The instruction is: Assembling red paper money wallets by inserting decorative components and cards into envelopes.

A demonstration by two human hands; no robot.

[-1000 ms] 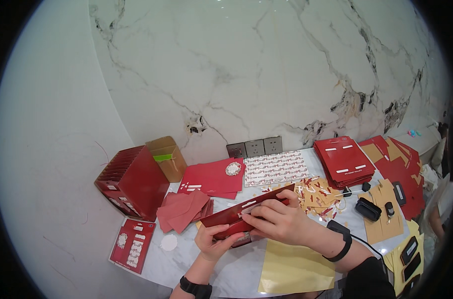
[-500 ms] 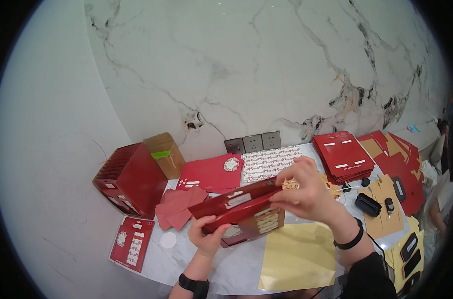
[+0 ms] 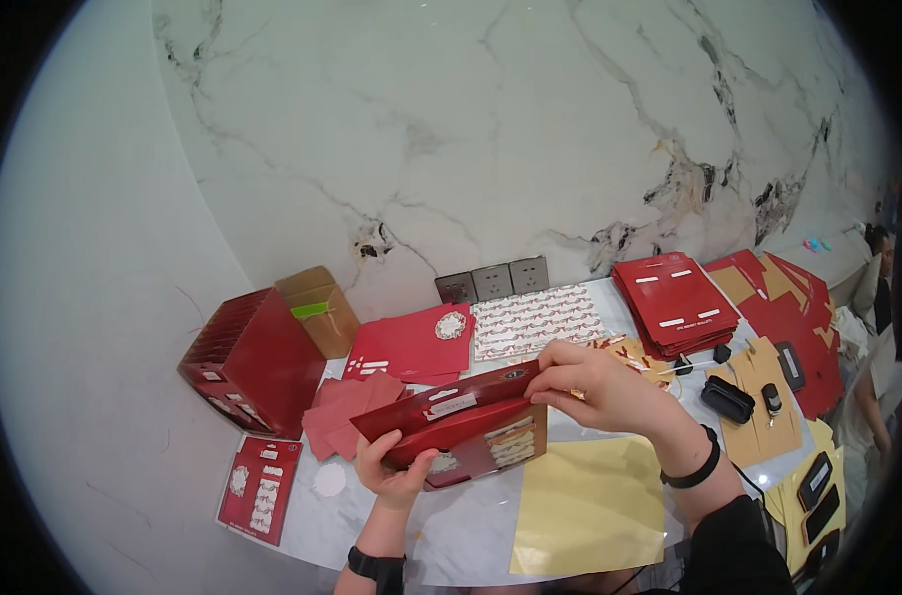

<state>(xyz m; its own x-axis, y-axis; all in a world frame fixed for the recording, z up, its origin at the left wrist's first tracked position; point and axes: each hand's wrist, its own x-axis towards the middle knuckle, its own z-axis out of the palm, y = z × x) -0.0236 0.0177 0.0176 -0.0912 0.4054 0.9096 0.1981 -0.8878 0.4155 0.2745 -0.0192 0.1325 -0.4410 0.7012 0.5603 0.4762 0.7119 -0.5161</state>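
Red folder [image 3: 451, 421] between both hands' grip

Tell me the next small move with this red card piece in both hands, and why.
Probably press the upper flap down along its fold. The left hand grips the lower left end of the red card piece, the right hand pinches its upper right corner, and the flap stands half-raised, not yet flat against the body.
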